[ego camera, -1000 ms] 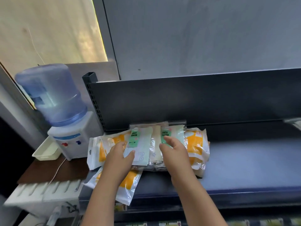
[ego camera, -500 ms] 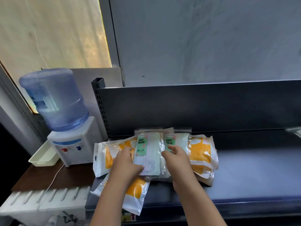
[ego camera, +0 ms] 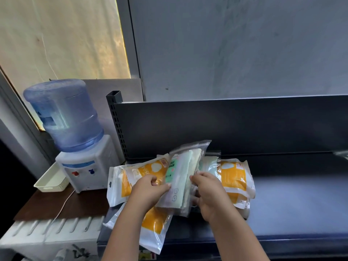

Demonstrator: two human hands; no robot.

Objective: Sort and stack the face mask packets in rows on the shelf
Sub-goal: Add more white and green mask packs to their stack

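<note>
Spanning the width of the view, a dark metal shelf (ego camera: 282, 204) with a dark back panel (ego camera: 226, 125) carries a loose heap of face mask packets at its left end. Left of it, a water dispenser (ego camera: 82, 166) with a blue bottle (ego camera: 64, 113) stands on a brown tabletop (ego camera: 56, 204), a cream tray (ego camera: 50, 181) just beside it.

On the shelf, orange-printed packets (ego camera: 233, 178) lie at the right of the heap; more orange packets (ego camera: 131, 178) lie at the left, and one orange packet (ego camera: 152, 230) hangs over the shelf's front edge. Between them, a bundle of green-and-white packets (ego camera: 180, 178) is tilted up on edge, leaning left.

Left hand (ego camera: 148, 193) is closed on the bundle's near left face, thumb on the front packet. Right hand (ego camera: 211, 193) grips the bundle from the right, fingers curled around its edge, thumb on top.
</note>
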